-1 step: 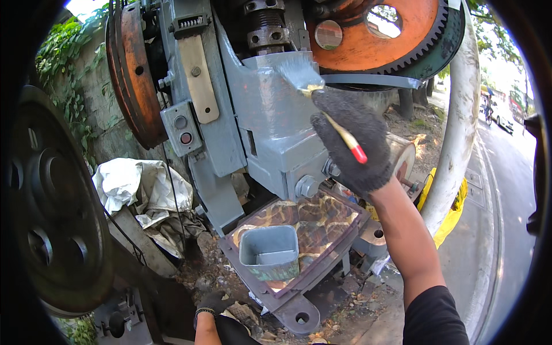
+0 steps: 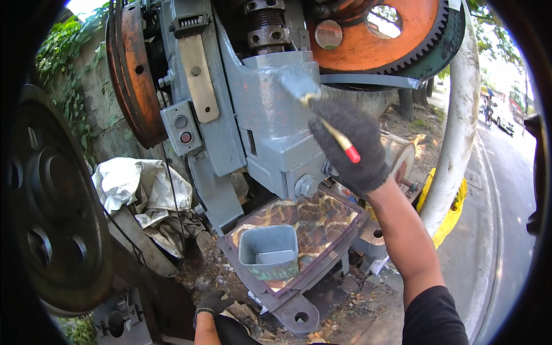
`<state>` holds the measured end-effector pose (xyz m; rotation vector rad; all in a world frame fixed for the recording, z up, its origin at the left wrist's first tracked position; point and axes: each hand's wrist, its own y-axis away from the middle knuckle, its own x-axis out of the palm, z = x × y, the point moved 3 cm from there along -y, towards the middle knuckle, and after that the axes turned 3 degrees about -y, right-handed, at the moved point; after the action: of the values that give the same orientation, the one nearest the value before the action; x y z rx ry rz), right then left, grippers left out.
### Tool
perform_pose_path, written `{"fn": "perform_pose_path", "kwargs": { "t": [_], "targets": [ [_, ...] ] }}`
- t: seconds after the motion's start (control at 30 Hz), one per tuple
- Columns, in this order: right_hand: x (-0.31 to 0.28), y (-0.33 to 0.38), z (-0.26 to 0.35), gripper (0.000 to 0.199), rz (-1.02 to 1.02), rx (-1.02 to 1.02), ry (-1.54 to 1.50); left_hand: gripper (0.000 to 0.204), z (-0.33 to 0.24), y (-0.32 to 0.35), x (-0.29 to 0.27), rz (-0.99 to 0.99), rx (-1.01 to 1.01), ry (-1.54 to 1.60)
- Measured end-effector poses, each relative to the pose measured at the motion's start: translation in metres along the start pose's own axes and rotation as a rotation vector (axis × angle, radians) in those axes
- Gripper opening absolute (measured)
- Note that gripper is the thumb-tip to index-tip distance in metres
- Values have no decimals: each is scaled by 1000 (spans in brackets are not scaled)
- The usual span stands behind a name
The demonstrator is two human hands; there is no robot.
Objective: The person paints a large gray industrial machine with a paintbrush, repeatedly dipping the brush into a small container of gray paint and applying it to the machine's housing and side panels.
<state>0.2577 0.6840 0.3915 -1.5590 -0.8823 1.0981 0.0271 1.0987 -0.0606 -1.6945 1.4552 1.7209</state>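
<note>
In a dark knitted glove, my right hand is closed around a paintbrush with a pale, red-tipped handle. Its bristles, wet with grey paint, are against or very near the upper front of the grey machine body; contact is hard to tell. The surface there looks glossy, with faint reddish patches. Below, a grey paint-smeared square tub stands on the machine's brown-patterned bed plate, with a little grey paint inside. My left hand, also gloved, is low at the bottom edge; its fingers are too unclear to read.
An orange gear wheel sits upper right, an orange-rimmed wheel upper left. A large dark flywheel stands close at left. White sheeting lies behind. A pale post and yellow bag border the road at right.
My right hand and the paintbrush have shifted slightly left, with the bristles a little lower on the grey machine body. The left hand and the tub look unchanged.
</note>
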Motion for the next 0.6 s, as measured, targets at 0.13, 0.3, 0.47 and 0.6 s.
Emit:
{"fn": "perform_pose_path", "kwargs": {
  "t": [0.13, 0.3, 0.47, 0.6],
  "targets": [
    [-9, 33, 16, 27, 83, -77, -82, 90, 1, 7, -4, -203, 46, 160],
    [-26, 1, 4, 26, 178, 104, -201, 89, 10, 10, -6, -137, -10, 209],
    [-18, -92, -24, 27, 163, 300, -108, 86, 4, 13, -10, -151, 10, 137],
    [-21, -78, -16, 17, -328, -29, -466, 84, -5, 23, -18, -179, -12, 164]
  ]
}}
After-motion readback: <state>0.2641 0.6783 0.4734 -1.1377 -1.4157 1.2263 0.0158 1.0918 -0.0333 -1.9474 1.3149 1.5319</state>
